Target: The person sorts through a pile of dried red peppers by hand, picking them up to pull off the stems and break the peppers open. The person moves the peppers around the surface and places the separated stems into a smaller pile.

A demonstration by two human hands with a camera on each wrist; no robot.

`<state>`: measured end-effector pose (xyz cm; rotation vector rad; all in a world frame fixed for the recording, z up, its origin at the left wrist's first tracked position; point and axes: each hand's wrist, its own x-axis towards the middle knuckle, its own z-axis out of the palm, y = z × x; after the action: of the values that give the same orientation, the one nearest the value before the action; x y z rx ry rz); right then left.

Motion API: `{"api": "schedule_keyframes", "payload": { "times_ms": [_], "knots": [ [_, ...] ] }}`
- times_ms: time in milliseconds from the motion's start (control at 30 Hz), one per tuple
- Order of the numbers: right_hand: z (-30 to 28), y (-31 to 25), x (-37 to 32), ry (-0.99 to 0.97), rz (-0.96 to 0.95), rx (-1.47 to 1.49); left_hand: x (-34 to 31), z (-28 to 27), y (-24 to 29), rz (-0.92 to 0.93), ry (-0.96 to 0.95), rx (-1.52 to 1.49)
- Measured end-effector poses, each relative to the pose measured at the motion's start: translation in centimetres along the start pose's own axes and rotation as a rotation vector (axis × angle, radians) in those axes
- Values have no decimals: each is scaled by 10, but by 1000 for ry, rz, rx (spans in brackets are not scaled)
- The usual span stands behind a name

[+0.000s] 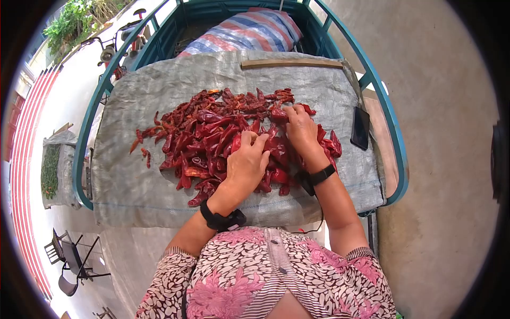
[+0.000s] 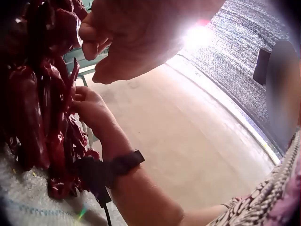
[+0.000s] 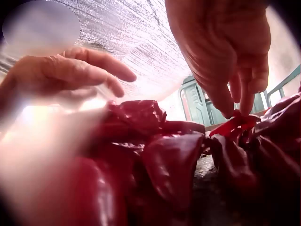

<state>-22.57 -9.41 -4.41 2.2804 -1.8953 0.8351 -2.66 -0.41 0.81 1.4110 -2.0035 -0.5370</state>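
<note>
Dried red peppers (image 1: 212, 138) lie heaped on a grey woven sheet (image 1: 133, 181). In the head view the left hand (image 1: 247, 162) hovers over the near middle of the heap; its fingers are loosely bent and apart, with nothing seen between them, as the left wrist view also shows for this hand (image 2: 131, 40). Farther right, the right hand (image 1: 302, 130) reaches down at the heap's right part. The right wrist view shows the right hand (image 3: 230, 56) pinching a red pepper (image 3: 235, 125) between thumb and fingertips. Glossy peppers (image 3: 174, 160) fill the foreground there.
A dark phone (image 1: 360, 127) lies on the sheet's right side, and a wooden strip (image 1: 292, 63) along its far edge. Teal rails (image 1: 390, 127) flank the cart bed, which holds a striped bag (image 1: 249, 34). Both wrists wear black bands; a cable hangs near the right one.
</note>
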Motion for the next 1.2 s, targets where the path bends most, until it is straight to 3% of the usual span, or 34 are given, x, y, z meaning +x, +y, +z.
{"api": "schedule_keyframes", "payload": {
  "times_ms": [200,333,467,600,800,967,1033,1067,1133,1200],
  "knots": [
    [9,12,4,-1,-2,63,5,-3,-8,58,-6,-137],
    [-35,-15,-7,148,62,274,8,0,-14,127,68,-270],
    [-86,-63,-32,188,272,560,14,4,-18,146,110,-347],
    [-96,-85,-60,221,441,839,12,-4,-9,111,42,-514],
    [-92,-88,-76,143,590,1157,9,-2,-21,88,-216,-706],
    [-74,-99,-80,-13,588,1330,6,-5,-17,76,-130,-1045],
    [-68,-96,-79,-214,604,1324,6,-10,-23,57,-134,-1028],
    [-70,-96,-77,-281,593,1225,5,-17,-23,-70,-210,-1073],
    [-75,-95,-68,-405,561,1026,6,-16,-30,-33,-136,-894],
    [-68,-79,-55,-248,214,520,9,-16,-34,-16,-100,-725]
  ]
}}
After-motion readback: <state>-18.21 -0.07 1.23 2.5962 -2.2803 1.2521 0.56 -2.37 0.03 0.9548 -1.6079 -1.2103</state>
